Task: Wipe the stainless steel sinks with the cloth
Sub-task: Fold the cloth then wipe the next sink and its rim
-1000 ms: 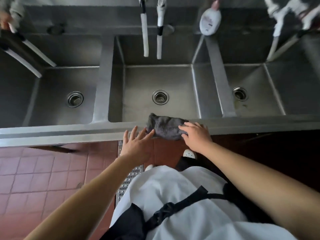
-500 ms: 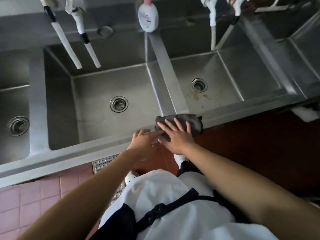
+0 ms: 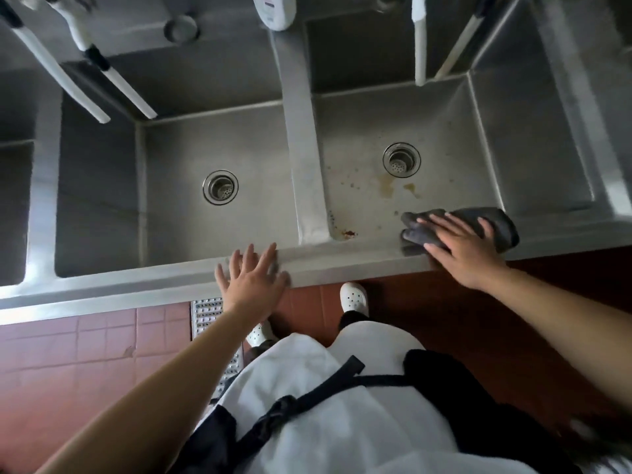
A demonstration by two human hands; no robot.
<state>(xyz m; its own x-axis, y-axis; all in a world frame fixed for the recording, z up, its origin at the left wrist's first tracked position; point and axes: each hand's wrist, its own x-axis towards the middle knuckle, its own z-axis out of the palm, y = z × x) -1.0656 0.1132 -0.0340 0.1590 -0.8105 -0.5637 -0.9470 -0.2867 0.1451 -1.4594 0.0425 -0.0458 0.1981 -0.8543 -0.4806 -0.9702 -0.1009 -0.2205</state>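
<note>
Grey cloth (image 3: pixel 492 220) under flat right hand (image 3: pixel 460 249); left hand (image 3: pixel 253 282) spread; bottle (image 3: pixel 275 10) label unreadable.

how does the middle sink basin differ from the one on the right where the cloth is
The middle basin has a floor that looks clean; the right basin has yellowish stains and a reddish speck on its floor. The dark cloth lies on the front rim of the right basin under the right hand; the rim of the middle basin has only the left hand, fingers spread. Both are stainless steel with a round drain.
</note>
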